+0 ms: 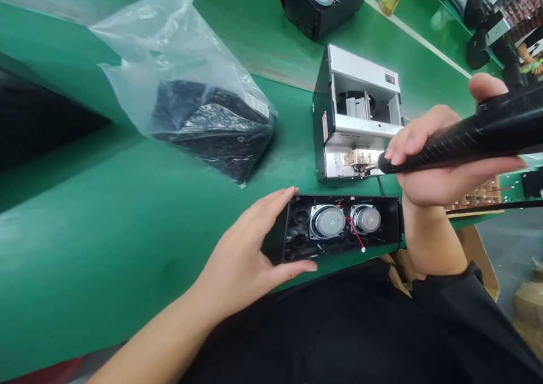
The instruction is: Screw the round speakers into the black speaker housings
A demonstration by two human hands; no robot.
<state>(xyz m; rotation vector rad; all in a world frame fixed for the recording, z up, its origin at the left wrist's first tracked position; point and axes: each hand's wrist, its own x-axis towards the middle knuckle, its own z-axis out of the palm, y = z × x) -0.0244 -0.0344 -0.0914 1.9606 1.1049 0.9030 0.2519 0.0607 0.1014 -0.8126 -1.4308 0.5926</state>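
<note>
Left hand [250, 242] is gripping the housing [297, 231] at the bench [106, 214] edge, speakers [328, 221] sitting inside. Right hand [436, 163] is clenching the screwdriver [466, 135], tip at the feeder [360, 112], not yet on the housing.

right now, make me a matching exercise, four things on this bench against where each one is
1 screwdriver
2 speaker housing
3 plastic bag
4 silver machine

a gripped by left hand
b far left on green table
c in right hand
d behind the housing

Pairs: 1-c, 2-a, 3-b, 4-d
</note>
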